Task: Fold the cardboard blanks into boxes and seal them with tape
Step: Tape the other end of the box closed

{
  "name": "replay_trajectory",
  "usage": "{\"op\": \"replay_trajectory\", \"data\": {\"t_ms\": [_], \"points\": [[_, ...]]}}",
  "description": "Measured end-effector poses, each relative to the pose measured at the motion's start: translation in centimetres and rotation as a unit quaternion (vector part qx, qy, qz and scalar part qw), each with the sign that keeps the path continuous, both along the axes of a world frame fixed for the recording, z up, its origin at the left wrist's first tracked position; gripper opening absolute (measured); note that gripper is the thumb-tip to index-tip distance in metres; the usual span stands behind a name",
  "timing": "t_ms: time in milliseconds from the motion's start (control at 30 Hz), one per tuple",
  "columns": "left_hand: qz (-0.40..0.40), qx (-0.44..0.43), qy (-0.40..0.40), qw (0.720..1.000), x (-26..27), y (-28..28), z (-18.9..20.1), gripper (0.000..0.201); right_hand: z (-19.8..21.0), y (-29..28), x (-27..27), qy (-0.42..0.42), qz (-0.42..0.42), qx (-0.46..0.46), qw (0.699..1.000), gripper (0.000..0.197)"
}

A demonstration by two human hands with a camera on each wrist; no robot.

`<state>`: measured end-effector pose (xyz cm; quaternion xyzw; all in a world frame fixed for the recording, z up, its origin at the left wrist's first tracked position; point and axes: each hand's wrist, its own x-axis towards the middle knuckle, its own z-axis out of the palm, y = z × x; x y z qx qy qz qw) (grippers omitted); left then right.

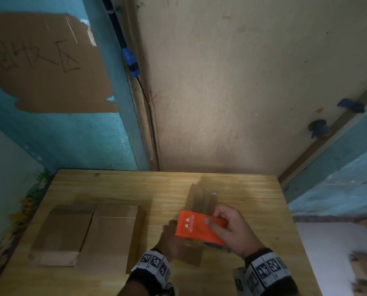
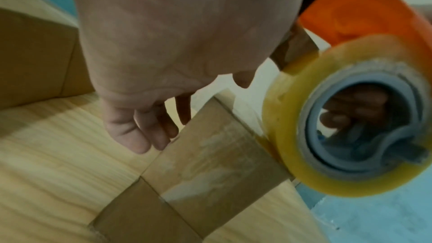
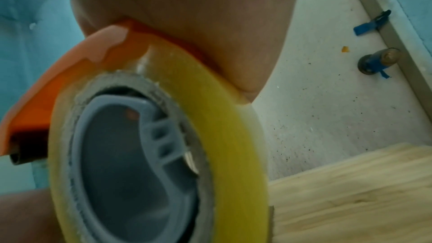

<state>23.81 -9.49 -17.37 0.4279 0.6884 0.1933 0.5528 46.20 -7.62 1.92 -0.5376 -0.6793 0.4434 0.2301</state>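
A narrow cardboard box (image 1: pixel 201 197) lies on the wooden table (image 1: pixel 253 210), with glossy clear tape along its top. My right hand (image 1: pixel 235 230) grips an orange tape dispenser (image 1: pixel 196 226) just above the middle of the box. The dispenser's yellowish tape roll (image 2: pixel 292 117) hangs close over the box (image 2: pixel 210 154). In the right wrist view the roll (image 3: pixel 210 99) and its orange guard (image 3: pixel 70 80) fill the frame under my palm. My left hand (image 1: pixel 168 233) is beside the box's left edge, its loosely bent fingertips (image 2: pixel 140 145) touching the side. The dispenser partly hides it.
Two flattened cardboard boxes (image 1: pixel 60 231) (image 1: pixel 114 231) lie side by side on the table's left half. Walls close in behind the table and at its left. A white surface (image 1: pixel 332 253) with blurred pale objects (image 1: pixel 364 268) sits off the right edge.
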Motion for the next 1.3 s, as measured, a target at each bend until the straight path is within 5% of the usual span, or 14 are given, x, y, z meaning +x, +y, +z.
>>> {"op": "replay_trajectory", "data": {"t_ms": [100, 267, 500, 767, 933, 1300], "points": [[0.112, 0.100, -0.083, 0.985, 0.7, -0.7, 10.4, 0.012, 0.2, -0.1, 0.0, 0.009, 0.003, 0.003, 1.000, 0.026], [0.149, 0.027, -0.280, 0.948, -0.8, -1.6, 15.8, 0.044, 0.1, -0.4, -0.1, 0.014, -0.004, -0.004, 1.000, 0.026], [0.170, 0.023, -0.393, 0.903, -2.4, -2.5, 16.1, 0.024, 0.0, -0.3, 0.0, 0.051, -0.017, 0.001, 0.999, 0.034], [0.151, 0.071, -0.345, 0.924, -2.1, -1.7, 15.9, 0.018, -0.3, -0.3, 0.2, 0.080, -0.035, 0.010, 0.996, 0.048], [0.105, 0.068, -0.283, 0.951, -3.5, -0.3, 17.0, 0.031, 0.1, -0.1, 1.2, 0.063, -0.017, -0.013, 0.998, 0.043], [0.039, 0.044, -0.262, 0.963, -3.4, 1.9, 18.3, 0.033, 1.8, 0.1, 2.9, 0.051, -0.013, -0.014, 0.999, 0.038]]}}
